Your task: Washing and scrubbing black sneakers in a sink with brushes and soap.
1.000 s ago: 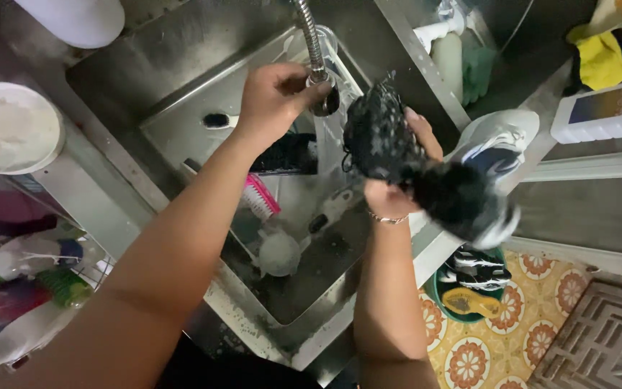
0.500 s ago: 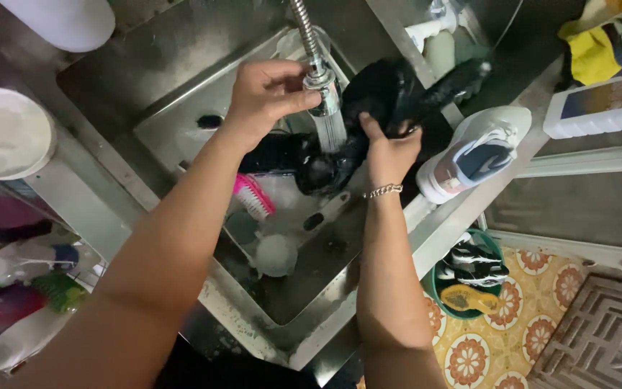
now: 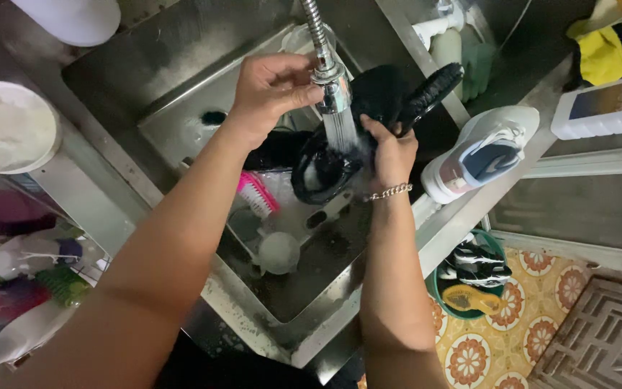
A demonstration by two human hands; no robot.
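My left hand (image 3: 271, 90) grips the metal spray head of the flexible faucet (image 3: 331, 79), and water streams down from it. My right hand (image 3: 390, 155), with a chain bracelet on the wrist, holds a black shoe (image 3: 340, 158) under the stream, its opening turned up towards the water. The shoe's sole end (image 3: 433, 90) points to the upper right. Both hands work over the steel sink (image 3: 181, 137).
In the sink lie a pink scrub brush (image 3: 257, 194) and a white round plug (image 3: 278, 252). A white and blue sneaker (image 3: 480, 151) rests on the sink's right rim. A green basin with shoes (image 3: 473, 274) sits on the patterned floor. A white lid (image 3: 5, 126) and bottles (image 3: 16, 288) are at left.
The right hand has brought the black shoe down and left, from beside the faucet to under the spray head. The left hand has stayed on the faucet; water now pours onto the shoe.
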